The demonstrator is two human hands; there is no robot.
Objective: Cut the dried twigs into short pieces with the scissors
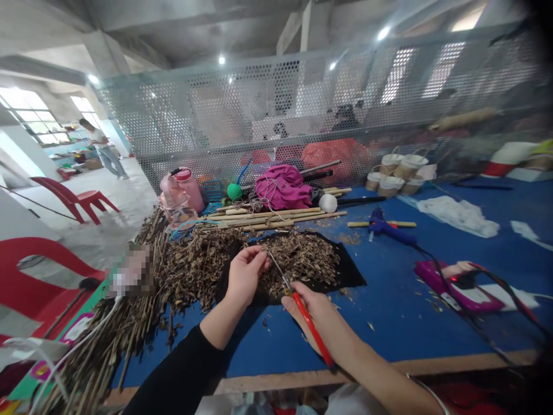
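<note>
My right hand (317, 314) is wrapped round red-handled pruning snips (305, 314), whose thin metal blades point up and left toward my left fingertips. My left hand (245, 272) is closed in a pinch beside the blade tips; the small bit between its fingers is too small to make out. Beneath and behind both hands lies a heap of dried brown plant pieces (302, 256) on a black cloth (352, 271). A larger pile of dried plant stems with curled heads (190, 259) spreads to the left of my left hand.
Bamboo sticks (276, 216) lie behind the heap. A blue glue gun (391, 227) and a purple device with cables (458, 288) are on the right of the blue table (389, 334). Pink jug (190, 187), magenta cloth (283, 187) and paper cups (391, 185) stand near the perforated metal screen (207, 127).
</note>
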